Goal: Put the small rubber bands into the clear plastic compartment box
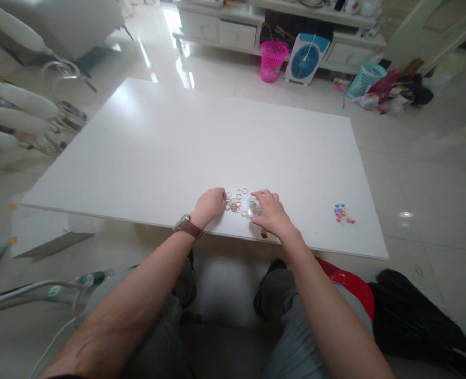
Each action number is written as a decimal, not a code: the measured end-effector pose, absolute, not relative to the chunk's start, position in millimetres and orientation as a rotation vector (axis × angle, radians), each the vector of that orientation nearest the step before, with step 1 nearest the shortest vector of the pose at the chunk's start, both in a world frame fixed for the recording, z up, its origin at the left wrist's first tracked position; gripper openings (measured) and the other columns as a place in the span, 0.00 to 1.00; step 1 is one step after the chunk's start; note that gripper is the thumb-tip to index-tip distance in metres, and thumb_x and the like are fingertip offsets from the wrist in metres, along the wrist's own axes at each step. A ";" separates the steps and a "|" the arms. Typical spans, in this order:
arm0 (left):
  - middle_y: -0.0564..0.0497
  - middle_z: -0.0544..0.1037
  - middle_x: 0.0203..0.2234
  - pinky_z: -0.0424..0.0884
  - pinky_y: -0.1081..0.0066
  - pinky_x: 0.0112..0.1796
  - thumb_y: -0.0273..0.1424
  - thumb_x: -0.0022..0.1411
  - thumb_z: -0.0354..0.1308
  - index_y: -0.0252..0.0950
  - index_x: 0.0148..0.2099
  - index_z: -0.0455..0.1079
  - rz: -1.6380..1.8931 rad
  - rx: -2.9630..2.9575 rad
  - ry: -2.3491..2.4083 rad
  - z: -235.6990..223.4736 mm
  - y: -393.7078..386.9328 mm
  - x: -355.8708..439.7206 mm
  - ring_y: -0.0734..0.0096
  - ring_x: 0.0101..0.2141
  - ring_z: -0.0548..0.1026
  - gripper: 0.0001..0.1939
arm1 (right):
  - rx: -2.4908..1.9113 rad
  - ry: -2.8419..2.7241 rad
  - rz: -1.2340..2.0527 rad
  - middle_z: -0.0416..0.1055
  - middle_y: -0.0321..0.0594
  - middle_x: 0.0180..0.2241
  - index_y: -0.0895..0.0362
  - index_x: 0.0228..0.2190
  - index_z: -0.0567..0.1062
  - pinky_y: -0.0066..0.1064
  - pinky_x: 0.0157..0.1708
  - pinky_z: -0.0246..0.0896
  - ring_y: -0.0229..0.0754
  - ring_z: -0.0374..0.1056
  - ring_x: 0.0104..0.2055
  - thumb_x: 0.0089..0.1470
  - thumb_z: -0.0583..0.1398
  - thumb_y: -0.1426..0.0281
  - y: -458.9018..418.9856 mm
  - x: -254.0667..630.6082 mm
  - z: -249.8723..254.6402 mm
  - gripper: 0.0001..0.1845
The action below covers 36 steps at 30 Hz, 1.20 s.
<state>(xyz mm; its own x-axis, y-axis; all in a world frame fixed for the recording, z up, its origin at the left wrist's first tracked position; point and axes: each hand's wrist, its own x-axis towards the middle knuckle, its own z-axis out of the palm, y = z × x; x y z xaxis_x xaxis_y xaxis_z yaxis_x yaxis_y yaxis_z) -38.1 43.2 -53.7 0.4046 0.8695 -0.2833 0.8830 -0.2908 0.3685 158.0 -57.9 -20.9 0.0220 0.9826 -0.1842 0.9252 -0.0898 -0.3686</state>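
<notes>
My right hand (271,212) grips a small clear plastic box (254,207) by its sides, near the table's front edge. Left of the box lies a loose pile of thin gold-coloured rings (234,205), a few of them spread out farther back. My left hand (212,203), with a watch on its wrist, rests at the pile's left side. Its fingers are curled together at the rings; whether one is pinched in them is hidden. A small dark and yellow trinket (264,233) lies below my right hand, close to the edge.
Several small colourful pieces (341,212) lie on the right of the white table (201,142). Beyond it on the floor stand a pink basket (272,60), a blue and white fan (307,59) and a light blue basket (366,79). A red stool (349,281) is beside my right leg.
</notes>
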 end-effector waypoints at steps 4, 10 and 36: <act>0.42 0.82 0.37 0.72 0.64 0.39 0.28 0.62 0.55 0.38 0.38 0.76 -0.056 2.179 1.516 -55.6 45.7 -41.1 0.58 0.39 0.78 0.08 | -2.134 -2.016 0.583 0.65 0.47 0.60 0.53 0.60 0.68 0.47 0.54 0.64 0.58 0.59 0.58 0.49 0.63 0.71 -58.8 158.2 -20.7 0.36; 0.44 0.82 0.33 0.71 0.66 0.39 0.26 0.60 0.57 0.37 0.34 0.74 0.154 2.186 1.510 -44.3 52.8 -46.3 0.62 0.36 0.77 0.05 | -2.140 -2.013 0.574 0.64 0.47 0.60 0.52 0.60 0.68 0.47 0.54 0.65 0.58 0.58 0.58 0.50 0.63 0.71 -60.8 159.7 -21.1 0.35; 0.47 0.83 0.36 0.70 0.67 0.42 0.29 0.67 0.56 0.40 0.45 0.77 0.165 2.484 1.026 -46.3 30.5 -32.3 0.61 0.40 0.79 0.09 | -2.158 -2.038 0.603 0.65 0.47 0.60 0.52 0.60 0.68 0.46 0.53 0.65 0.57 0.59 0.58 0.51 0.63 0.71 -58.5 158.8 -23.8 0.33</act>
<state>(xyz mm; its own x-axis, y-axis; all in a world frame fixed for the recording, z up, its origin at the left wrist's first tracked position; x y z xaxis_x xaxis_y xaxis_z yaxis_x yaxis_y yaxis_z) -32.3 30.5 -46.3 0.7172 0.6945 -0.0580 0.6414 -0.6253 0.4446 158.8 -58.5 -23.8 0.0185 0.9781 -0.2073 0.9335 -0.0911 -0.3468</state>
